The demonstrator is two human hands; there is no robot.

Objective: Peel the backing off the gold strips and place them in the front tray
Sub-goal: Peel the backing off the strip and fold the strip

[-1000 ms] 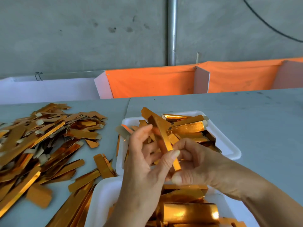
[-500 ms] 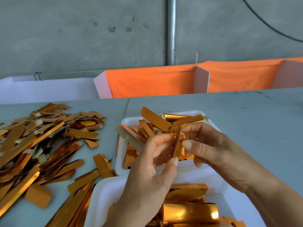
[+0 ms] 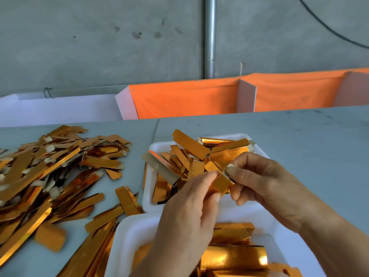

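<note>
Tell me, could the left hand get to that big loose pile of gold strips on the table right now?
Probably not at once: the left hand is pinching a gold strip with the right hand. Otherwise nothing blocks the way to the pile on its side.
</note>
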